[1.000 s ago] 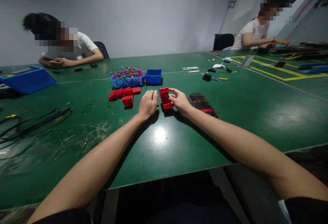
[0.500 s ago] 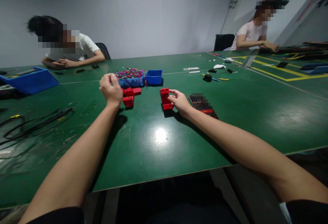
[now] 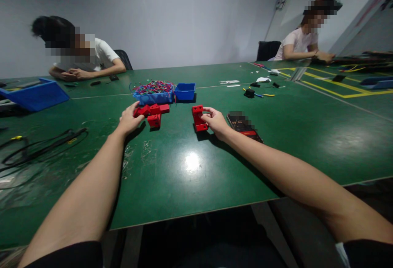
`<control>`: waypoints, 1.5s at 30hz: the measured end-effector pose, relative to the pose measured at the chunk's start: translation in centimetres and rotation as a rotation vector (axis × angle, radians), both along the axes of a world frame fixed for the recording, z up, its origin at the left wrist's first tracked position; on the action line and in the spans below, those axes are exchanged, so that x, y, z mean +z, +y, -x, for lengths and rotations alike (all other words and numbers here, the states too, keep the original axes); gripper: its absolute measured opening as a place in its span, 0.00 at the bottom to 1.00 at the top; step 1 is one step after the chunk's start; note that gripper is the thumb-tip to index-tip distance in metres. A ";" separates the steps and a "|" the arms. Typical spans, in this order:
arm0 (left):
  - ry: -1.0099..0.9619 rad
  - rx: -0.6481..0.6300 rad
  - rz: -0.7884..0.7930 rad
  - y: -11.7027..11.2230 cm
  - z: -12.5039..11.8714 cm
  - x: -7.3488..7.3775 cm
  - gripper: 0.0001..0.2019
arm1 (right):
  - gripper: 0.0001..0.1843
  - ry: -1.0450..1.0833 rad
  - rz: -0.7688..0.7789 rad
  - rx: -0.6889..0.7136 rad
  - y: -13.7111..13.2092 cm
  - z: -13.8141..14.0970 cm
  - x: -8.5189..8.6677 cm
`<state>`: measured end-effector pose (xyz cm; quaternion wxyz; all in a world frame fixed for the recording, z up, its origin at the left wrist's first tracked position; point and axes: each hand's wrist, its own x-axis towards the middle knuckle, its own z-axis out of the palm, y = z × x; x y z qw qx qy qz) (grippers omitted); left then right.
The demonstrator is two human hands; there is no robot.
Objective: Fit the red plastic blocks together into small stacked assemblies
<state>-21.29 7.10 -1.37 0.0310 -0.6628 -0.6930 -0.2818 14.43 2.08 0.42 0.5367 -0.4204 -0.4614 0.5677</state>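
Note:
My right hand [image 3: 216, 123] pinches the side of a red U-shaped block [image 3: 198, 116] with holes in its ends, which stands on the green table. Further left, my left hand [image 3: 129, 120] is low over the table at a small group of red blocks [image 3: 153, 109]. Its thumb and forefinger are spread around the leftmost block, and I cannot make out a firm grip. Another red block [image 3: 154, 121] lies just right of its thumb.
Behind the red blocks are a blue bin of coloured wires [image 3: 153, 97] and a smaller blue bin [image 3: 185, 92]. A phone [image 3: 244, 127] lies beside my right wrist. Black cables [image 3: 46, 147] lie left; pliers [image 3: 267, 95] lie farther back. Two people sit across the table.
My left hand has come down and slightly left, from raised beside the red blocks to spread around the leftmost one. My right hand and its red block have stayed in place.

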 end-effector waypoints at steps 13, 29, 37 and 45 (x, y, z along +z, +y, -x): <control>0.139 -0.027 0.207 -0.3 -2.5 0.4 0.30 | 0.19 -0.037 -0.025 0.015 0.0 -0.1 -0.3; -0.004 0.133 0.011 -2.1 -4.2 2.3 0.21 | 0.17 -0.052 -0.020 -0.002 -0.2 0.2 0.1; -0.146 0.246 -0.073 -2.1 -3.5 2.4 0.18 | 0.17 -0.041 -0.012 -0.004 -0.3 0.2 0.2; -0.157 0.284 -0.054 -1.4 -2.8 1.9 0.20 | 0.17 -0.049 -0.014 0.001 -0.2 0.1 0.0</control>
